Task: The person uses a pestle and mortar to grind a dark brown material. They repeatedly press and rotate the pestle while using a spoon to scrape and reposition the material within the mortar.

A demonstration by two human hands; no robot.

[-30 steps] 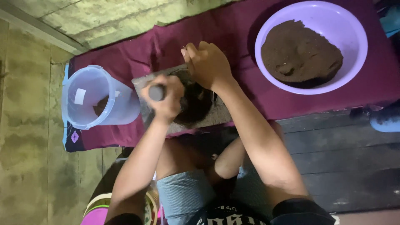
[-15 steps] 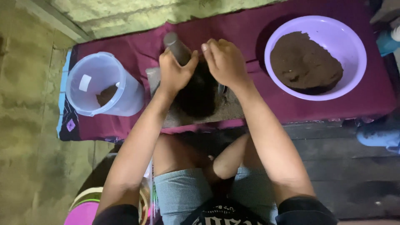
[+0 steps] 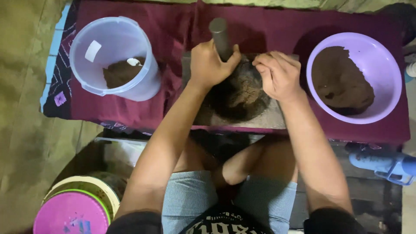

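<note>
Nearest me, below my knees, a round pink-lidded tin (image 3: 71,213) sits on the floor, untouched. Just past my lap lies the flat grey grinding stone (image 3: 264,117) on the dark red cloth (image 3: 130,110), with a mound of dark brown paste (image 3: 242,93) spread over its middle. My left hand (image 3: 209,65) is wrapped tight around the grey cylindrical stone roller (image 3: 220,37), which stands tilted at the far edge of the stone, its lower end in the paste. My right hand (image 3: 278,73) is curled loosely, fingertips on the stone's far rim beside the paste, holding nothing that I can see. I judge this the grinding step, mid-stroke; the next move calls for a firm pull of the roller through the mound. Further off, a clear plastic bucket (image 3: 113,56) with brown powder stands to the left, a lilac plastic bowl (image 3: 381,65) of brown paste to the right.
</note>
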